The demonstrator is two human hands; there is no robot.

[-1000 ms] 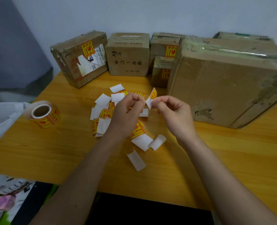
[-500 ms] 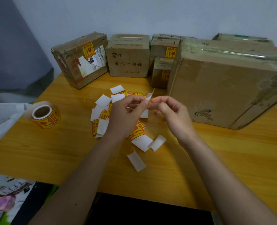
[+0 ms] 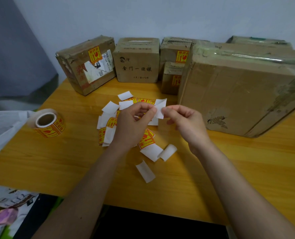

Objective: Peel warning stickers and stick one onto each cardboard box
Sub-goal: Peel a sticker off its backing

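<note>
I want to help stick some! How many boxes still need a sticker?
Three boxes already show one: the left box and two small stacked boxes. Both hands are peeling a sticker now. The printed box and the big box show none on the faces in view.

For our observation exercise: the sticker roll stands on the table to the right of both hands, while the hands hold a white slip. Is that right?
Not quite. The head view shows the sticker roll left of both hands; the left hand and right hand do hold a white slip.
</note>
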